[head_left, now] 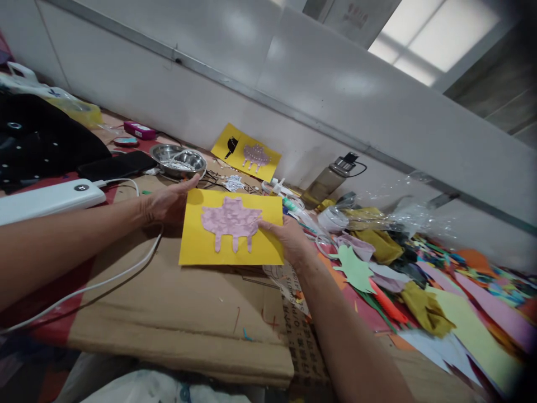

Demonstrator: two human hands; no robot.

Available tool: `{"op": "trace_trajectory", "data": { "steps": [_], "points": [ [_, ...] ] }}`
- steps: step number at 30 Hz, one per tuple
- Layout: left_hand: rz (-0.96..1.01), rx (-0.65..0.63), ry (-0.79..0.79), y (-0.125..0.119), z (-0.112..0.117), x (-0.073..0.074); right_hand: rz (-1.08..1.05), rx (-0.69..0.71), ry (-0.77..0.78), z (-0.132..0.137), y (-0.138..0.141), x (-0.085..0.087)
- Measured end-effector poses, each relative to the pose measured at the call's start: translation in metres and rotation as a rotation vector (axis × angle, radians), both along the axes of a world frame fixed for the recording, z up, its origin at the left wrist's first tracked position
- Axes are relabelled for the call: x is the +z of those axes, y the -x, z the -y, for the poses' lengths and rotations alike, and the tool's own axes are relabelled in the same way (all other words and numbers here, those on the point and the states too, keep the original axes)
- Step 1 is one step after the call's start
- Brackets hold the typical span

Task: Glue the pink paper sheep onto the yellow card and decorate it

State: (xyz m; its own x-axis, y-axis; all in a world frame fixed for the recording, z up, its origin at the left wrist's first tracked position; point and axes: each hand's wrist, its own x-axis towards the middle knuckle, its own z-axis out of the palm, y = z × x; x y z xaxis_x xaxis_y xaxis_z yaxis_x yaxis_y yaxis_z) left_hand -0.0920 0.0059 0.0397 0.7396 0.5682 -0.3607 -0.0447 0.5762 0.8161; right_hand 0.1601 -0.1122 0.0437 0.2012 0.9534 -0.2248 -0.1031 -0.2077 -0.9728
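Observation:
A yellow card with a pink cut-out shape stuck on it is held flat above a sheet of brown cardboard. My left hand grips the card's upper left edge, thumb on top. My right hand pinches its right edge. Both hands are closed on the card.
A second yellow card leans on the white wall. A steel bowl, a black phone, a white power bank with cable, a bottle and a heap of coloured paper scraps surround the cardboard.

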Motion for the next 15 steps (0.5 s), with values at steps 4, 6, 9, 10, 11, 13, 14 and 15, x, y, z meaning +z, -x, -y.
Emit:
{"op": "trace_trajectory", "data": {
  "steps": [4, 6, 9, 10, 11, 13, 14, 15],
  "points": [
    [0.05, 0.019, -0.083, -0.006, 0.007, -0.01, -0.067, -0.096, -0.068, -0.004, 0.0, -0.008],
    [0.018, 0.02, -0.137, -0.011, 0.012, -0.014, -0.075, -0.108, -0.078, -0.005, 0.002, -0.01],
    [-0.009, 0.039, -0.169, -0.016, 0.015, -0.019, -0.076, -0.119, -0.074, -0.006, 0.003, -0.011],
    [-0.008, 0.037, -0.169, -0.017, 0.015, -0.02, -0.079, -0.129, -0.075, -0.007, 0.003, -0.012],
    [-0.005, 0.032, -0.167, -0.018, 0.015, -0.021, -0.08, -0.143, -0.079, -0.007, 0.002, -0.013],
    [-0.007, 0.026, -0.166, -0.018, 0.013, -0.023, -0.081, -0.168, -0.095, -0.009, 0.002, -0.015],
    [-0.01, 0.025, -0.167, -0.018, 0.013, -0.023, -0.075, -0.177, -0.103, -0.009, 0.002, -0.017],
    [-0.012, 0.027, -0.173, -0.018, 0.012, -0.024, -0.063, -0.182, -0.11, -0.01, 0.002, -0.018]
  ]
}}
